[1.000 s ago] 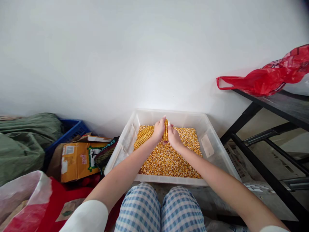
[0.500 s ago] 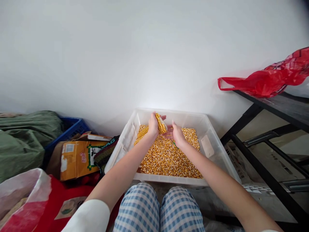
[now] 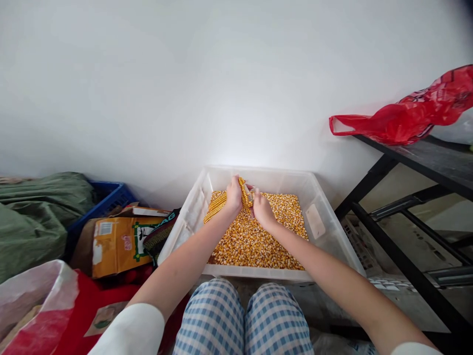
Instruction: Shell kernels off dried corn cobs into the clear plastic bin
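My left hand (image 3: pixel 234 197) is wrapped around an ear of corn (image 3: pixel 244 190), yellow with dense kernel rows and a paler part on its right side. Against that pale side, my right hand (image 3: pixel 262 208) presses with its fingers curled in; the fingertips are partly hidden. Both hands are above a translucent plastic bin (image 3: pixel 177 241) holding loose corn kernels (image 3: pixel 258 244). More unshelled corn (image 3: pixel 215 207) lies on the kernels, left of my left hand and partly behind it.
A black metal rack (image 3: pixel 373 231) with a red plastic bag (image 3: pixel 402 121) stands at right. To the left are an orange cardboard box (image 3: pixel 118 244), a blue crate (image 3: pixel 114 195), green cloth (image 3: pixel 40 217) and a red-and-white sack (image 3: pixel 62 296). A white wall (image 3: pixel 236 84) rises behind.
My right hand has moved left and its spread fingers have closed in against the ear of corn. My left hand still holds the ear in nearly the same place.
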Demonstrator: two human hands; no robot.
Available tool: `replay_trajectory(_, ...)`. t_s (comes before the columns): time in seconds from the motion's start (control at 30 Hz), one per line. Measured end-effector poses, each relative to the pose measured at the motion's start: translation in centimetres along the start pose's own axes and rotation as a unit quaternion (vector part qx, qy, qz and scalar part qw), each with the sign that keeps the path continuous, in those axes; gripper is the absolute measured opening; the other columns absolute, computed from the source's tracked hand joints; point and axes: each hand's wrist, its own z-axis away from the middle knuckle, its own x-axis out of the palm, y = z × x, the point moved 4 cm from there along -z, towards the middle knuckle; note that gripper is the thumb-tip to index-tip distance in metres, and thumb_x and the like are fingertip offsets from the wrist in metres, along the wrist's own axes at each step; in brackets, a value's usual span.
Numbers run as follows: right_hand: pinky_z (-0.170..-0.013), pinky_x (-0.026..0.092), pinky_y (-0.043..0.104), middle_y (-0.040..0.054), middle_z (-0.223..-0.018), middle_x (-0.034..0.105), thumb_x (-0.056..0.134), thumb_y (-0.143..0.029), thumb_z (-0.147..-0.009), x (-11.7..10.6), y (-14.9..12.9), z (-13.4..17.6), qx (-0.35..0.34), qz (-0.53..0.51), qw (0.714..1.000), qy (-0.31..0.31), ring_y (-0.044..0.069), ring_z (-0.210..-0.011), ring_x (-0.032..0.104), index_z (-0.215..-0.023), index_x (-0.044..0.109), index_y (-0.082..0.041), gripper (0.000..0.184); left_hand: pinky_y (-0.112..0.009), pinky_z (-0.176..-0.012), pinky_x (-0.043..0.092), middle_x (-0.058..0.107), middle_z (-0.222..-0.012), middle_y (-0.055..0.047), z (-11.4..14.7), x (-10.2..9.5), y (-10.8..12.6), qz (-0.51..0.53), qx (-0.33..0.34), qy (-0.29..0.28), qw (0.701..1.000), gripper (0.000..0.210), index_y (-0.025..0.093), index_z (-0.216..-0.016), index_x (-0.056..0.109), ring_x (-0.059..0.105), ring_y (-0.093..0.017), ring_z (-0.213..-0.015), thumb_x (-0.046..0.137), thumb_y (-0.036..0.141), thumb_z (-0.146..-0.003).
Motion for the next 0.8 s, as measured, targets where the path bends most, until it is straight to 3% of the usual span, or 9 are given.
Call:
replay_trajectory(0.07, -0.043, 0.042, 0.028, -0.0026, -0.04, 0.038, 0.019, -0.058, -0.089, -0.2, 0.5, -0.4, 0.064, -0.078, 0.995, 0.016, 0.013, -0.034, 0.039, -0.08, 0.057, -0.018, 0.056, -0.028, -0.058, 0.048, 0.064, -0.059, -0.007, 0.1, 0.2, 0.2, -0.021, 0.016, -0.009, 1.0, 0.035, 0.015, -0.074, 0.056, 0.063, -0.019, -0.058, 0.044, 0.048, -0.079)
replay_trajectory(0.17, -0.042, 0.043, 0.026, -0.0006, -0.05, 0.049, 0.023, -0.06, -0.087, -0.4, 0.3, -0.7, 0.09, -0.15, 0.984, -0.014, 0.012, -0.038, 0.045, -0.088, 0.056, -0.017, 0.054, -0.029, -0.057, 0.048, 0.066, -0.065, -0.009, 0.0, 0.3, 0.4, -0.017, 0.022, -0.001, 1.0, 0.036, 0.015, -0.074, 0.055, 0.063, -0.02, -0.061, 0.043, 0.048, -0.079)
replay_trajectory(0.27, -0.042, 0.043, 0.022, 0.0008, -0.063, 0.056, 0.031, -0.065, -0.083, -0.5, -0.5, -0.5, 0.034, -0.113, 0.992, -0.05, 0.01, -0.045, 0.052, -0.094, 0.056, -0.018, 0.054, -0.028, -0.059, 0.048, 0.066, -0.063, -0.008, -0.2, 0.0, 0.3, -0.007, 0.024, 0.004, 1.0, 0.036, 0.015, -0.074, 0.055, 0.063, -0.019, -0.062, 0.043, 0.049, -0.079)
replay_trajectory(0.4, -0.039, 0.04, 0.02, -0.0012, -0.055, 0.05, 0.04, -0.066, -0.078, -0.2, -0.8, -0.3, -0.041, -0.048, 0.996, -0.066, 0.01, -0.043, 0.049, -0.08, 0.056, -0.017, 0.052, -0.027, -0.056, 0.047, 0.066, -0.065, -0.009, -0.1, -0.2, 0.4, -0.065, 0.075, -0.002, 0.995, 0.037, 0.014, -0.072, 0.057, 0.061, -0.018, -0.058, 0.046, 0.05, -0.077)
replay_trajectory(0.6, -0.042, 0.045, 0.024, 0.0019, -0.058, 0.056, 0.025, -0.065, -0.085, -0.5, 0.3, -1.0, 0.076, -0.156, 0.984, -0.049, 0.01, -0.041, 0.049, -0.086, 0.055, -0.015, 0.058, -0.03, -0.055, 0.048, 0.067, -0.067, -0.009, 0.1, -0.1, 0.3, -0.008, 0.002, -0.004, 1.0, 0.036, 0.016, -0.078, 0.054, 0.062, -0.019, -0.056, 0.044, 0.051, -0.078)
replay_trajectory(0.67, -0.043, 0.043, 0.022, 0.0025, -0.066, 0.059, 0.027, -0.067, -0.083, -0.5, -0.3, -0.9, 0.042, -0.13, 0.988, -0.068, 0.01, -0.044, 0.051, -0.094, 0.055, -0.015, 0.059, -0.03, -0.057, 0.049, 0.066, -0.066, -0.009, -0.2, -0.3, 0.5, 0.017, -0.01, 0.002, 1.0, 0.037, 0.017, -0.076, 0.053, 0.062, -0.019, -0.058, 0.043, 0.052, -0.079)
replay_trajectory(0.8, -0.049, 0.04, 0.02, -0.0007, -0.065, 0.056, 0.038, -0.063, -0.082, -0.3, -1.6, 0.1, -0.112, 0.019, 0.991, -0.067, 0.009, -0.051, 0.052, -0.094, 0.056, -0.018, 0.05, -0.031, -0.063, 0.05, 0.065, -0.062, -0.009, -0.6, -0.8, 0.8, 0.056, -0.023, 0.018, 0.998, 0.036, 0.018, -0.071, 0.051, 0.063, -0.018, -0.058, 0.037, 0.05, -0.082)
